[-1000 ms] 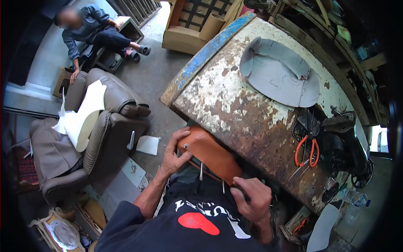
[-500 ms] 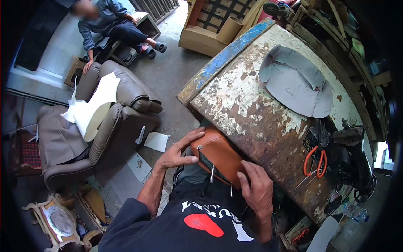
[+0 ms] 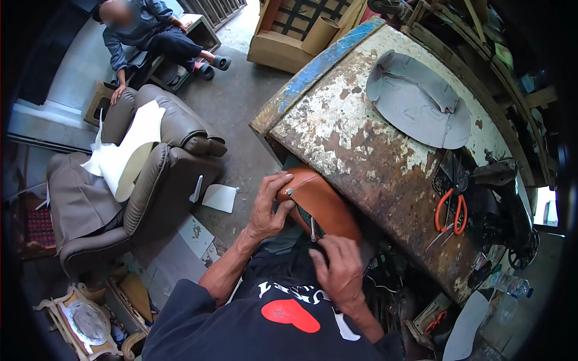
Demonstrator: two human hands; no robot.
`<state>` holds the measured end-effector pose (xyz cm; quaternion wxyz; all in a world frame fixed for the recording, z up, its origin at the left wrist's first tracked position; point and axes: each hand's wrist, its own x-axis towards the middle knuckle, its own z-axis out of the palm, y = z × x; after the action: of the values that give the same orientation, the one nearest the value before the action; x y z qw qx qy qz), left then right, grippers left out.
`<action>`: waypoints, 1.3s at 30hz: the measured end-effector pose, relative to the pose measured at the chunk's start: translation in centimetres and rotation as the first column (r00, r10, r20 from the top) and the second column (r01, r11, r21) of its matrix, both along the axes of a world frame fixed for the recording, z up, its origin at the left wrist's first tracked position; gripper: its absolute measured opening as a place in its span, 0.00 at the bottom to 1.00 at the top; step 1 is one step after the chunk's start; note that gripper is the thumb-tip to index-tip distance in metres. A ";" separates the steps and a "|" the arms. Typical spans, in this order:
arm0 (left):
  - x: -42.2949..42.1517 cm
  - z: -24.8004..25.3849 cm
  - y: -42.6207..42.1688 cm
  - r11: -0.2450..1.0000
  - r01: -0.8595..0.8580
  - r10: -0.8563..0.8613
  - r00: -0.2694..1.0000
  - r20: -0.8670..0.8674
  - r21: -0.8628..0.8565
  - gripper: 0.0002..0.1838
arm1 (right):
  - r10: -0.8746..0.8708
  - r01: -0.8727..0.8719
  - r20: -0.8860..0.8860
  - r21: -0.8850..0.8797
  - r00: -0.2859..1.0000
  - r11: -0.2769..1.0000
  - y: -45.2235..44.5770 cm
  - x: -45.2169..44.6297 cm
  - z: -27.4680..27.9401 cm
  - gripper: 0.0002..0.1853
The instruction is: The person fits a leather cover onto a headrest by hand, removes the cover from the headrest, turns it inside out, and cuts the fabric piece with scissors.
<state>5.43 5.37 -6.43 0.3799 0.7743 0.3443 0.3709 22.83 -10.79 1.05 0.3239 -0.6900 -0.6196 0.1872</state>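
A padded orange-brown leather headrest (image 3: pixel 328 204) lies tilted against my lap, beside the table edge. A bare metal post (image 3: pixel 313 230) sticks out of its open underside, where dark green material shows. My left hand (image 3: pixel 271 207) grips the headrest's left end, with the fingers over the top and the thumb at the lower edge. Lower down, my right hand (image 3: pixel 340 265) is at the near right edge with its fingers curled in. What those fingers hold is hidden, and the second post cannot be seen.
A worn worktable (image 3: pixel 361 162) carries a grey fabric piece (image 3: pixel 415 102), orange-handled pliers (image 3: pixel 450 210) and a black sewing machine (image 3: pixel 506 198). A brown recliner (image 3: pixel 150 186) with white sheet material (image 3: pixel 135 144) stands left. Another person (image 3: pixel 156 36) sits behind it.
My right hand has moved left and down from the headrest's right side, and its fingers have curled. My left thumb has moved down to the lower edge. The headrest has turned slightly.
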 end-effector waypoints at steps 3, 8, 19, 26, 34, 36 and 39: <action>0.6 -0.4 -0.4 0.995 -0.068 0.069 0.998 -0.001 0.066 0.27 | -0.061 0.067 -0.182 0.028 0.982 0.997 -0.1 -3.5 -1.0 0.16; 1.1 -0.7 -1.0 0.986 -0.140 0.139 0.990 0.020 0.088 0.26 | -0.202 0.193 0.091 0.104 0.975 0.976 1.1 -5.9 -5.0 0.22; 1.1 5.2 -2.4 0.971 -0.214 0.237 0.930 -0.281 0.109 0.27 | -0.128 0.142 -0.113 0.125 0.985 0.982 1.1 -2.0 -4.4 0.08; -2.0 9.3 0.1 0.861 0.387 -0.244 0.884 -0.398 0.331 0.21 | 0.192 -0.170 -0.255 0.105 0.948 0.980 1.1 0.2 -0.1 0.09; -3.4 6.8 -1.6 0.904 0.399 -0.423 0.775 -0.469 -0.156 0.31 | 0.196 -0.201 -0.071 -0.064 0.978 0.978 2.2 2.1 0.9 0.18; -2.7 6.7 -1.7 0.936 0.334 -0.341 0.794 -0.503 -0.109 0.29 | 0.185 -0.187 -0.032 -0.129 0.982 0.974 1.8 3.1 0.6 0.19; -1.7 5.8 -1.3 0.933 0.298 -0.359 0.815 -0.455 -0.202 0.26 | 0.147 -0.141 0.011 -0.228 0.989 0.963 1.5 4.2 -0.3 0.17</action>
<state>3.73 4.07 -0.61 0.3860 0.8655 0.3110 0.0720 27.07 -9.25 0.79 0.2200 -0.6780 -0.6473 0.2699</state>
